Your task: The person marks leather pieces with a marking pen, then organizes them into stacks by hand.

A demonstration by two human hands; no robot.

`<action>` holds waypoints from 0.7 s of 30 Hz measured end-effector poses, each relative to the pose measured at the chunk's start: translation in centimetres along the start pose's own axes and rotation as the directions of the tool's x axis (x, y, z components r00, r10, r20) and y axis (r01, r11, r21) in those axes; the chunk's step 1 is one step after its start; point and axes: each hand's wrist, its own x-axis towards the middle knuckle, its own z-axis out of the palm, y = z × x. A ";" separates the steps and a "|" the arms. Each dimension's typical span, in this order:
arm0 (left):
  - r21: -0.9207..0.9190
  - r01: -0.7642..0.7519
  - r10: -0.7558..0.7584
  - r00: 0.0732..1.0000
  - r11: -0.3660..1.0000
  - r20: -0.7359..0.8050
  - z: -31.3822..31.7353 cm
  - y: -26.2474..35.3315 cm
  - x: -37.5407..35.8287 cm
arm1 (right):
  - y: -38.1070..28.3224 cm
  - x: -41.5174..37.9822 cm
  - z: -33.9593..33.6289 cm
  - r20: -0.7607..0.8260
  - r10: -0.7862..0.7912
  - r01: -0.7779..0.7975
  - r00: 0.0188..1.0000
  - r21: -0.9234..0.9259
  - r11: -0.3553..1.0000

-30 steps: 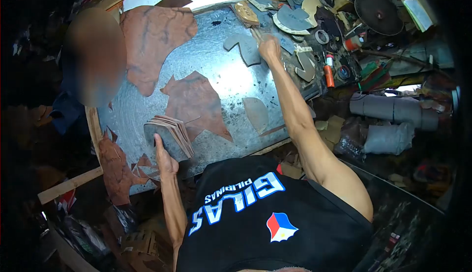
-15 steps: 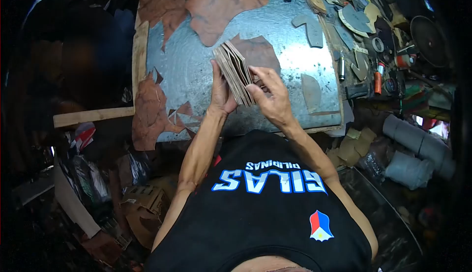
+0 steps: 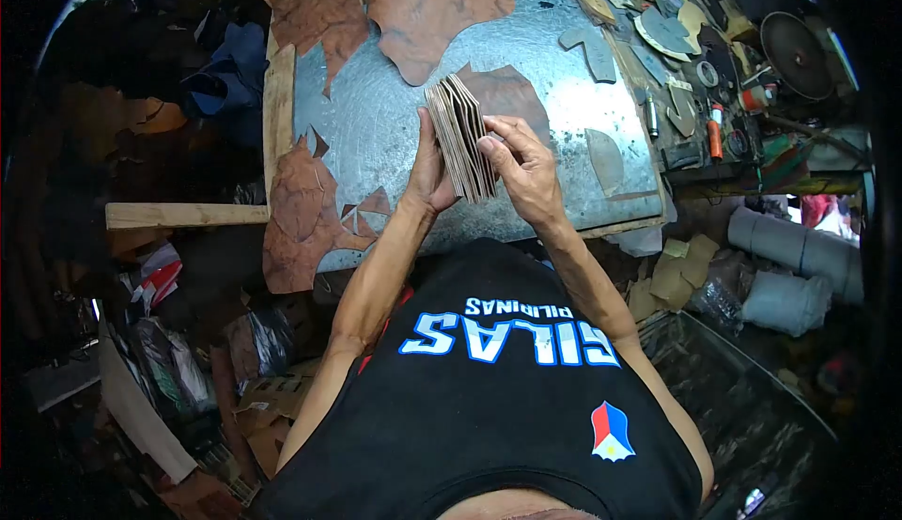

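A thick stack of thin brown pieces (image 3: 458, 139) is held on edge above the metal-topped table (image 3: 366, 135). My left hand (image 3: 430, 168) wraps round the stack's left side and lower end. At its right edge, my right hand (image 3: 526, 168) has its thumb and fingers against the pieces, which are fanned slightly apart at the top and right. Behind the stack lies a flat brown leather piece (image 3: 512, 97). A larger leather piece (image 3: 432, 13) lies farther back, and another (image 3: 301, 210) hangs over the table's front left corner.
Grey templates (image 3: 592, 53) lie on the table's right part. Beyond its right edge are a tape roll (image 3: 707, 74), an orange-red tube (image 3: 715, 139), a dark round disc (image 3: 797, 55) and many cut shapes. A wooden bar (image 3: 188, 216) sticks out at the left.
The view has shifted slightly, so the table and stack appear a little farther right. The pieces look more fanned apart, and my right fingers have moved slightly along their edge.
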 end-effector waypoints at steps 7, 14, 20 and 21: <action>0.126 -0.028 0.031 0.999 0.992 -0.023 1.0 2.1 -0.6 | 0.1 0.4 2.3 -0.029 0.056 -0.053 0.998 0.069 0.996; 0.070 -0.065 0.068 0.997 0.995 -0.041 -1.4 4.1 0.6 | 0.8 2.6 3.5 0.004 -0.067 0.066 0.998 -0.218 0.974; 0.274 -0.126 0.167 0.977 0.954 -0.133 -1.3 4.8 0.6 | 1.7 3.4 4.0 0.013 -0.218 0.200 0.976 -0.457 0.867; 0.306 -0.145 0.190 0.974 0.941 -0.121 -1.5 4.8 0.8 | 1.9 3.4 4.0 0.014 -0.218 0.200 0.976 -0.455 0.868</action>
